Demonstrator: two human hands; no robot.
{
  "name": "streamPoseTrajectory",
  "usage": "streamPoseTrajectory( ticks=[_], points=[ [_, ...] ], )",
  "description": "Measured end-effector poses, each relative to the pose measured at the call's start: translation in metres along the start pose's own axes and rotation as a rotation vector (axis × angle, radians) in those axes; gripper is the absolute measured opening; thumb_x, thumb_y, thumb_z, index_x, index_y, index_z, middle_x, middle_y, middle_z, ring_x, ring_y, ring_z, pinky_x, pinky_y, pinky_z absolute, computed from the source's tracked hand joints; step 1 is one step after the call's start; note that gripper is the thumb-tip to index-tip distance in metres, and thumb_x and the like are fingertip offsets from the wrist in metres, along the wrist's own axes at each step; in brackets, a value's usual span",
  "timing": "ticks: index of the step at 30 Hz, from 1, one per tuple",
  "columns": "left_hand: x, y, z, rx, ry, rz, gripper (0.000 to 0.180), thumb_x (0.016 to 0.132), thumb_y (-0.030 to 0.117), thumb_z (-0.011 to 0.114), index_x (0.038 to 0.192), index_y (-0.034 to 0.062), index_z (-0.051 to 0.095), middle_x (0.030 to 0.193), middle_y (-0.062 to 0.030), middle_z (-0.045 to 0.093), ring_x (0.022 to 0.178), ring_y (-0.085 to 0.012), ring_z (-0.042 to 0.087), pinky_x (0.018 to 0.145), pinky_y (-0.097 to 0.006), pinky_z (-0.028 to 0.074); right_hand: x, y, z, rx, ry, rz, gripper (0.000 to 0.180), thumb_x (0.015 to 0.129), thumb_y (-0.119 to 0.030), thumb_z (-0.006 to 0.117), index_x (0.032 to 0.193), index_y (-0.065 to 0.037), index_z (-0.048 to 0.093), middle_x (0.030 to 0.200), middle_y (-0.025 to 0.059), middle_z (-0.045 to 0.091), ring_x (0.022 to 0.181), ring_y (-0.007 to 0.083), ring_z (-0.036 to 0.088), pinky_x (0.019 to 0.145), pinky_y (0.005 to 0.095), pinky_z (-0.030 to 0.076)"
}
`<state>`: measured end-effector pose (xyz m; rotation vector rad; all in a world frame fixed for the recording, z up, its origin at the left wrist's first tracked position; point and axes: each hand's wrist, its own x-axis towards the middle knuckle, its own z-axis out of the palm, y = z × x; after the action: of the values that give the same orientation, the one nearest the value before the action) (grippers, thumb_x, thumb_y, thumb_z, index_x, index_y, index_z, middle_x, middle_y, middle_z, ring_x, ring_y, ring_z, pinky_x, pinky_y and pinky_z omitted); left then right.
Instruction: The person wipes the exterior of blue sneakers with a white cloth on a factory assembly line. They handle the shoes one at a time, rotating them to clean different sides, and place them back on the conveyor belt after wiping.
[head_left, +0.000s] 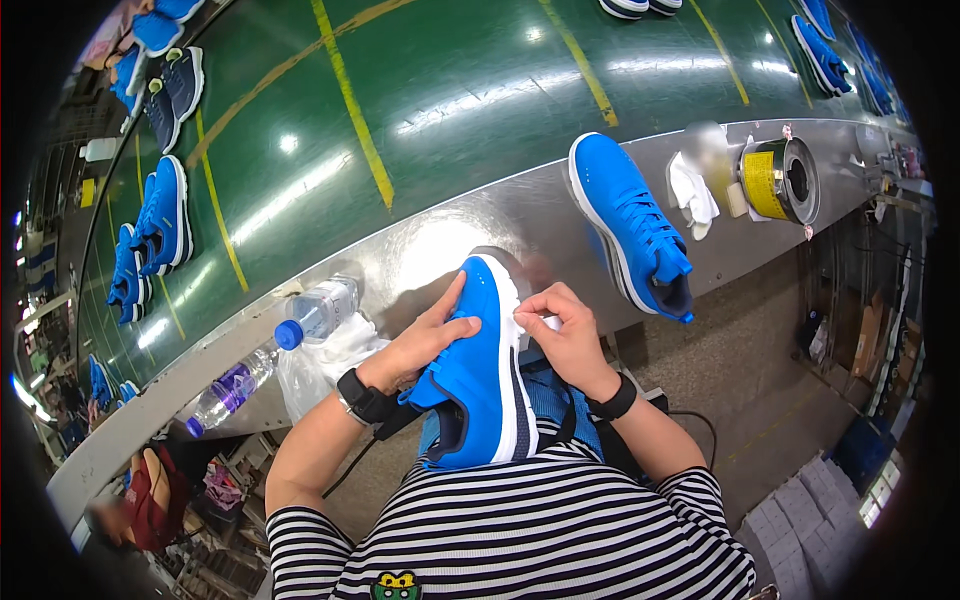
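Observation:
A blue sneaker [478, 345] with a white midsole and dark heel sole is held in front of my body, toe pointing away and collar opening near me. My left hand [428, 340] grips its upper from the left side, thumb lying across the blue fabric near the toe. At the right edge of the white sole, my right hand [565, 335] is closed in a pinch, fingertips at the sidewall. A small white bit shows between those fingers, too small to name. The matching blue sneaker [625, 205] lies on the metal ledge to the right.
Beyond the metal ledge [500, 215] runs a green conveyor belt [450, 70] with yellow lines, carrying pairs of shoes. An open tin [780, 180] and white cloth [692, 195] sit at right. Plastic bottles [325, 310] and a clear bag [310, 375] are at left.

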<state>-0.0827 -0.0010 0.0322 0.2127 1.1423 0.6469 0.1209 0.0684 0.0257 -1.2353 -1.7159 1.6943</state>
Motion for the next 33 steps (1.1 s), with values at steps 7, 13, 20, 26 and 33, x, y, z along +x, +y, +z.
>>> streamPoseTrajectory(
  ticks=[7, 13, 20, 26, 33],
  points=[
    [0.001, -0.006, -0.002, -0.008, -0.005, 0.045, 0.083, 0.088, 0.019, 0.059, 0.148, 0.01, 0.002, 0.139, -0.0159, 0.037, 0.115, -0.0185, 0.047, 0.095, -0.028, 0.041, 0.003, 0.002, 0.006, -0.334, -0.034, -0.317, 0.005, 0.077, -0.006, 0.067, 0.081, -0.003, 0.066, 0.08, 0.006, 0.055, 0.076, 0.0212, 0.054, 0.071, 0.0314, 0.041],
    [-0.003, 0.001, -0.003, -0.051, -0.03, 0.042, 0.078, 0.09, 0.015, 0.056, 0.148, 0.0111, 0.003, 0.145, -0.0127, 0.029, 0.125, -0.0184, 0.04, 0.101, -0.03, 0.036, -0.013, -0.005, -0.008, -0.049, -0.249, -0.184, 0.001, 0.082, -0.003, 0.062, 0.081, -0.003, 0.061, 0.08, 0.0048, 0.055, 0.073, 0.0156, 0.055, 0.064, 0.0277, 0.042],
    [0.017, 0.015, 0.003, 0.235, -0.026, 0.432, 0.084, 0.086, 0.017, 0.062, 0.149, 0.0134, 0.007, 0.144, -0.0173, 0.03, 0.128, -0.0232, 0.037, 0.105, -0.034, 0.031, -0.045, -0.047, -0.087, 0.427, 0.054, 0.148, 0.006, 0.089, -0.005, 0.057, 0.095, -0.005, 0.054, 0.076, -0.0008, 0.054, 0.057, 0.0026, 0.047, 0.047, 0.0175, 0.036],
    [0.057, 0.025, 0.023, 0.653, 0.22, 0.566, 0.089, 0.08, 0.022, 0.067, 0.148, 0.0171, 0.01, 0.137, -0.0268, 0.032, 0.121, -0.034, 0.044, 0.101, -0.036, 0.038, -0.048, -0.055, -0.166, 0.095, 0.562, 0.023, 0.008, 0.094, -0.008, 0.049, 0.099, -0.005, 0.054, 0.079, -0.0023, 0.052, 0.063, 0.0026, 0.047, 0.053, 0.018, 0.038],
    [0.1, 0.022, 0.053, 0.714, 0.457, 0.512, 0.093, 0.076, 0.025, 0.068, 0.148, 0.0174, 0.01, 0.127, -0.0309, 0.034, 0.111, -0.0398, 0.048, 0.091, -0.041, 0.046, 0.007, -0.003, -0.226, -0.435, 0.548, -0.182, 0.021, 0.084, -0.001, 0.052, 0.105, 0.0, 0.054, 0.092, 0.0155, 0.062, 0.085, 0.028, 0.062, 0.076, 0.0356, 0.048]
  ],
)
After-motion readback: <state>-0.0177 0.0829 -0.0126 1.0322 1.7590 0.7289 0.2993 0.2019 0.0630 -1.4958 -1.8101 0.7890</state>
